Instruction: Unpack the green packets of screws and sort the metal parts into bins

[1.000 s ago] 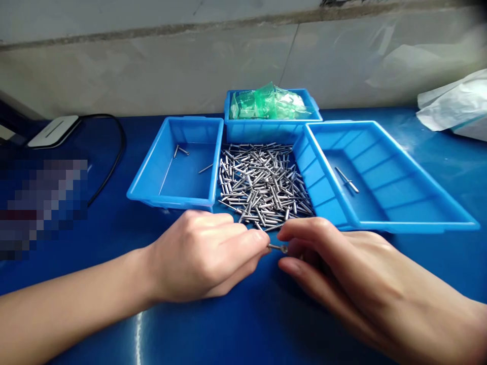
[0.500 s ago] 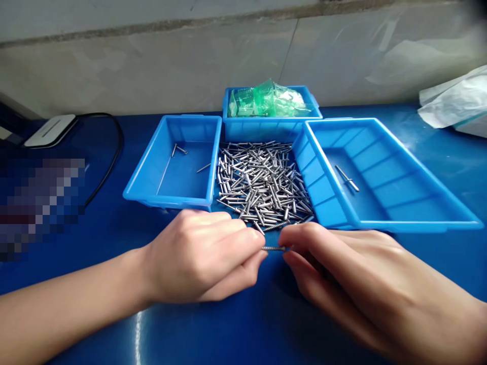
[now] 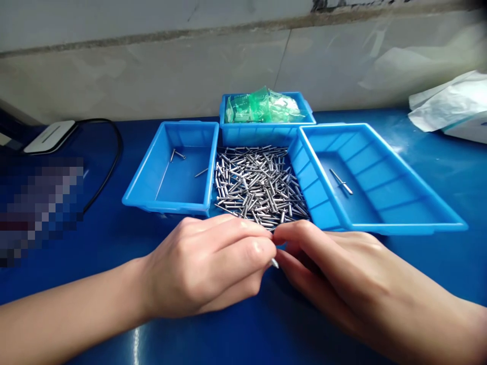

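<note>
My left hand (image 3: 205,268) is closed in a pinch on a small metal screw (image 3: 274,263), whose tip pokes out below its fingertips. My right hand (image 3: 335,274) meets it fingertip to fingertip, fingers curled and pressed together at the same screw. Both hands rest on the blue table just in front of a pile of loose screws (image 3: 256,185). The pile lies between a left blue tray (image 3: 173,170) holding three screws and a right blue tray (image 3: 373,177) holding one rivet-like pin (image 3: 341,181).
A third blue bin (image 3: 266,133) with green plastic bags (image 3: 262,105) stands behind the pile. A white box with a black cable (image 3: 53,136) lies far left, crumpled white plastic (image 3: 452,106) far right. A wall runs along the table's back.
The hands have closed together; the screw that lay level between the fingertips is now mostly hidden, only its tip showing. The view shifted slightly.
</note>
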`<state>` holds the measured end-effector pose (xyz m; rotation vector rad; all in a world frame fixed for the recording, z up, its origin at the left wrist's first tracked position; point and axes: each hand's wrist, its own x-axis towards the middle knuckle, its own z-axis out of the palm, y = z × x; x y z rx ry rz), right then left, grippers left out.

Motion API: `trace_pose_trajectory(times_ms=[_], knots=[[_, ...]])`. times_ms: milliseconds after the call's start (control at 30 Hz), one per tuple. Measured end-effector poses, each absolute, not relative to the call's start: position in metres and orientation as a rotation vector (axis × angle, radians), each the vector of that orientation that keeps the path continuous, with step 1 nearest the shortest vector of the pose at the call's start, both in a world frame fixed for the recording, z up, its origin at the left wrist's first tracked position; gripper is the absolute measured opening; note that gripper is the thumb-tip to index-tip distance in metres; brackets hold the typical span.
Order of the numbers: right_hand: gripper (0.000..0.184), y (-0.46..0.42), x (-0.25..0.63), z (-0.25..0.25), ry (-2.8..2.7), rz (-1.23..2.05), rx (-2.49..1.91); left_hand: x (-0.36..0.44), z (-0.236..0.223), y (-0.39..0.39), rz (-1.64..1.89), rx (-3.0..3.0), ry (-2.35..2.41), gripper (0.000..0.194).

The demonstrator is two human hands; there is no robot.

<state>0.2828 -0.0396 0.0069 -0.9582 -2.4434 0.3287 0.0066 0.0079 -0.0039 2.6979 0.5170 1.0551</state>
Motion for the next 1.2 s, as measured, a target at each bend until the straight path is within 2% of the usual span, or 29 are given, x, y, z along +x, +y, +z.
trace_pose_trajectory(times_ms=[233, 433, 633, 767, 933, 1100, 1200], knots=[[0.042, -0.04, 0.279, 0.008, -2.417, 0.308, -0.952, 0.003, -0.005, 0.011, 0.996, 2.682, 0.459, 0.016], [0.053, -0.036, 0.28, 0.008, -2.393, 0.27, -0.986, 0.006, -0.006, 0.01, 0.999, 2.674, 0.599, 0.027], [0.046, -0.036, 0.28, 0.004, -2.43, 0.288, -0.951, 0.005, -0.003, 0.008, 1.02, 2.524, 0.526, 0.018], [0.04, -0.037, 0.28, -0.001, -2.438, 0.329, -0.936, 0.009, -0.004, 0.006, 1.034, 2.606, 0.404, 0.022], [0.039, -0.038, 0.284, -0.002, -2.407, 0.228, -0.963, 0.005, -0.003, 0.004, 1.057, 2.665, 0.582, 0.019], [0.048, -0.044, 0.285, 0.004, -2.368, 0.172, -0.978, -0.001, 0.0, 0.003, 1.056, 2.719, 0.589, 0.02], [0.06, -0.045, 0.284, 0.009, -2.407, 0.176, -0.957, 0.002, -0.001, 0.005, 1.04, 2.735, 0.562, 0.03]])
